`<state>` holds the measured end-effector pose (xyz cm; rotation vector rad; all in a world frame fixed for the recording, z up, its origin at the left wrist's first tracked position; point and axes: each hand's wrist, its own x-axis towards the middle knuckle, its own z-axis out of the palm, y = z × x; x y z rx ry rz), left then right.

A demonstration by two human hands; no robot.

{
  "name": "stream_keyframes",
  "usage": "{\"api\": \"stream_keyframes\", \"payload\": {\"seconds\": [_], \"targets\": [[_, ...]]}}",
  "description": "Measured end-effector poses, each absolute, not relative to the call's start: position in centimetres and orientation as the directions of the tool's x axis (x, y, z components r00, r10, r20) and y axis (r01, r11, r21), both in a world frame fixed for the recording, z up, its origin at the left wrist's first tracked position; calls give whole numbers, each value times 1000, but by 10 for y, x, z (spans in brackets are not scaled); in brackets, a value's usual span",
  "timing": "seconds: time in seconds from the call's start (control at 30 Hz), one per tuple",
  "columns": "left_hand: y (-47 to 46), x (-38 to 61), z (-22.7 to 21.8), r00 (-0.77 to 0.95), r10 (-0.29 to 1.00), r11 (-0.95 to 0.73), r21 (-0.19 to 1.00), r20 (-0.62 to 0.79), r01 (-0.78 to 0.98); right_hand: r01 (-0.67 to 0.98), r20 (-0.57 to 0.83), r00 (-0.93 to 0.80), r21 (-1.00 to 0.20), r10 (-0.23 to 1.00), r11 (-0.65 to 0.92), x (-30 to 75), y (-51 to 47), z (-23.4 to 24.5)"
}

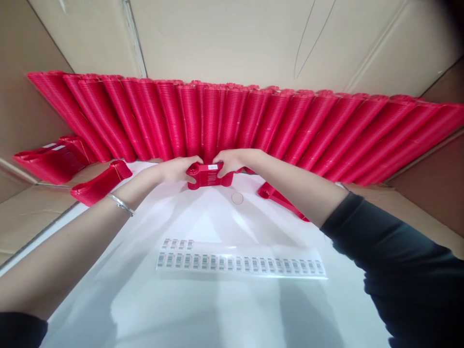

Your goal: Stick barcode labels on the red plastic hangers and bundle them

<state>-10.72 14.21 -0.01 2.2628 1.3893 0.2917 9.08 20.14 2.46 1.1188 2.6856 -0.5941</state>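
Note:
A short stack of red plastic pieces (209,176) rests on the white table (217,309), a small white label on its top piece. My left hand (177,169) grips its left end and my right hand (232,161) grips its right end, fingers curled over the top. Just behind, a long row of tall red stacks (232,121) leans against the cardboard wall. A silver bracelet (121,204) circles my left wrist.
A sheet of barcode stickers (241,263) lies on the table nearer to me. A loose red stack (99,183) lies at the left, another red pile (50,162) beyond it. A single red piece (281,199) lies under my right forearm. Cardboard panels (224,38) surround the table.

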Motion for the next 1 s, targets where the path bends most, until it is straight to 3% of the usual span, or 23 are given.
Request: {"api": "stream_keyframes", "payload": {"seconds": [0.13, 0.33, 0.43, 0.77, 1.0], "targets": [[149, -114, -2, 507, 856, -350, 609, -101, 712, 748, -368, -664, -326, 651, 578, 98, 203, 24], [150, -116, -27, 385, 890, -427, 743, 245, 516, 747, -417, -662, -431, 623, 506, 101, 201, 29], [147, -114, -38, 337, 887, -442, 796, 317, 414, 741, -413, -666, -466, 622, 484, 101, 199, 34], [137, -108, -48, 212, 900, -435, 820, 382, 371, 697, -284, -705, -446, 649, 562, 99, 197, 23], [132, -86, -64, -96, 885, -418, 868, 456, 268, 658, -155, -729, -427, 666, 621, 104, 193, 11]]}}
